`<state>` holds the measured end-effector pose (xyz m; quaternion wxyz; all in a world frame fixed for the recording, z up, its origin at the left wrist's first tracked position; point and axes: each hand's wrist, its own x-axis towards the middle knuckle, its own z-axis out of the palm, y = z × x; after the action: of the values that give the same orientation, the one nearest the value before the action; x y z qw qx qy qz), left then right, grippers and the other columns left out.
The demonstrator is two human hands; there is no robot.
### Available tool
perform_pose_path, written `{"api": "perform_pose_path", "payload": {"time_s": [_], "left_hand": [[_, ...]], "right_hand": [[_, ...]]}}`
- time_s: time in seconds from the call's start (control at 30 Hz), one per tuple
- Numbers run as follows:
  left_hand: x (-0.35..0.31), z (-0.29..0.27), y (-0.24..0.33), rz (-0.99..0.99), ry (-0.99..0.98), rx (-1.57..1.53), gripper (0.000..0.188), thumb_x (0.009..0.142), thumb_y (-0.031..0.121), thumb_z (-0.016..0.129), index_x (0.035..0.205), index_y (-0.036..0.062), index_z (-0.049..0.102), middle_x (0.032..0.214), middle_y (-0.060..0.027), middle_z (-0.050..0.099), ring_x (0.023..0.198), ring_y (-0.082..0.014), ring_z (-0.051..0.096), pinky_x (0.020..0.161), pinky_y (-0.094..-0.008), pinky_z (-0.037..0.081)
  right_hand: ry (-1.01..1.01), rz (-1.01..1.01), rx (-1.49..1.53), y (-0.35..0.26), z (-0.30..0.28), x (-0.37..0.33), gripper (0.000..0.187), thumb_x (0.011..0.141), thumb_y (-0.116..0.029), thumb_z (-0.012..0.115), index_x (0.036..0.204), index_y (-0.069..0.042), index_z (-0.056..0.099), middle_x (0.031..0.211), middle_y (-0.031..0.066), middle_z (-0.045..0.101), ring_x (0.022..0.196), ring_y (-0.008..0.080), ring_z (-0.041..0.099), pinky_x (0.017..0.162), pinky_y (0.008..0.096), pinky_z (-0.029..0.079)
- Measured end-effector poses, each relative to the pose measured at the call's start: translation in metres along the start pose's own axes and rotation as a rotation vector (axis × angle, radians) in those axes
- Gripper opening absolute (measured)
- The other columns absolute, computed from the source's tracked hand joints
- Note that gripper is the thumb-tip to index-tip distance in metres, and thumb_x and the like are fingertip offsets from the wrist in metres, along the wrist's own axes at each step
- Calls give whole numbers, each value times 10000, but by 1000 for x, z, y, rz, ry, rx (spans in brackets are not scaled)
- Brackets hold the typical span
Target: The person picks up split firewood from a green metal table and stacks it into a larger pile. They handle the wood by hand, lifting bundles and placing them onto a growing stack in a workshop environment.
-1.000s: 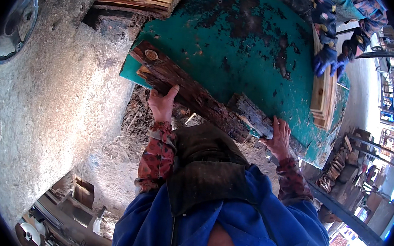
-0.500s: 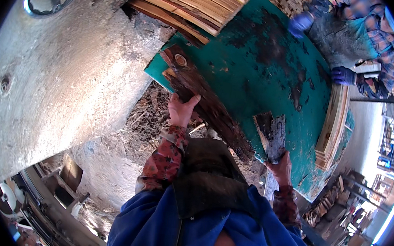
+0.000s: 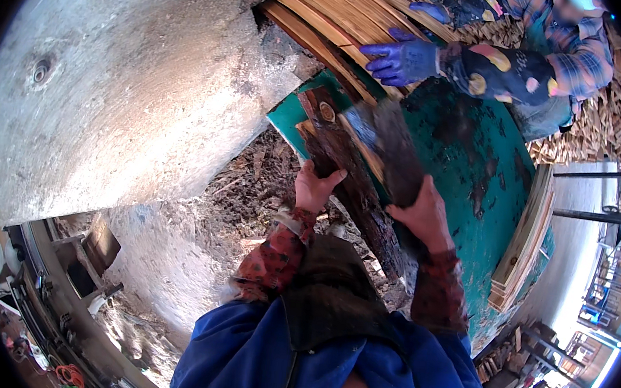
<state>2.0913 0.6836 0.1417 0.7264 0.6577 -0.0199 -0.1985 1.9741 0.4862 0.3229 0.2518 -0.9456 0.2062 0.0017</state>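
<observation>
My left hand (image 3: pixel 317 186) grips the near side of a long, dark, bark-covered slab (image 3: pixel 368 225), thumb on top. The slab lies slanted along the left edge of a green board (image 3: pixel 468 245), with a round knot near its far end. In my right hand (image 3: pixel 427 215) is a shorter dark piece of bark-covered wood (image 3: pixel 401 154), smeared by motion. It is held just right of the long slab, over the board; I cannot tell whether they touch. A pale strip of wood shows between the two pieces.
Across the board, a co-worker's purple-gloved hand (image 3: pixel 403 60) rests on a stack of sawn boards (image 3: pixel 334 11). More thin boards (image 3: pixel 524 246) stand along the right edge. A large, worn grey surface (image 3: pixel 134 105) fills the left. Bark debris (image 3: pixel 254 167) lies below. Split wood (image 3: pixel 605 124) is piled behind.
My right hand has lifted the short bark piece and brought it leftward and away from me, beside the long slab. The co-worker's hands have shifted to the board stack. The view has turned slightly.
</observation>
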Motion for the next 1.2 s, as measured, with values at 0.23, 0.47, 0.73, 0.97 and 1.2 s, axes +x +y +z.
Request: {"api": "perform_pose_path", "payload": {"time_s": [0.23, 0.47, 0.73, 0.97, 1.2], "left_hand": [[-12, -2, 34, -81, -82, -138, 327, 849, 143, 721, 1040, -32, 522, 876, -90, 639, 629, -172, 618, 496, -318, 514], [-21, 0, 46, -160, -4, -235, 299, 826, 143, 761, 1015, -8, 585, 938, -25, 654, 823, -73, 571, 694, -236, 479], [-20, 7, 60, -135, 35, -287, 322, 803, 155, 790, 956, 13, 544, 877, 2, 609, 759, -53, 536, 611, -218, 454], [-13, 9, 26, -6, 42, -315, 297, 805, 120, 783, 983, 6, 575, 951, -10, 648, 807, -58, 561, 694, -232, 483], [-19, 10, 55, -19, 50, -391, 240, 813, 83, 768, 928, 10, 570, 942, 0, 652, 837, -48, 548, 732, -230, 471]], "right_hand": [[42, -248, -12, -48, 58, 81, 851, 645, -368, 827, 1268, 61, 437, 1107, 231, 539, 1074, 398, 533, 937, 442, 436], [225, -404, 12, -63, 75, 111, 440, 839, -283, 688, 1125, 38, 597, 1114, 197, 550, 1054, 375, 536, 891, 441, 454], [259, -504, -56, -85, 92, 183, 259, 897, -103, 549, 1119, 25, 590, 1131, 172, 565, 1054, 347, 547, 909, 416, 457], [215, -305, -159, -55, 121, 256, 403, 830, -163, 625, 1207, -33, 571, 1131, 206, 563, 1071, 370, 549, 900, 448, 475], [2, -206, -133, -49, 110, 277, 394, 799, -212, 665, 1145, -38, 592, 1066, 205, 589, 1009, 386, 575, 871, 448, 481]]}}
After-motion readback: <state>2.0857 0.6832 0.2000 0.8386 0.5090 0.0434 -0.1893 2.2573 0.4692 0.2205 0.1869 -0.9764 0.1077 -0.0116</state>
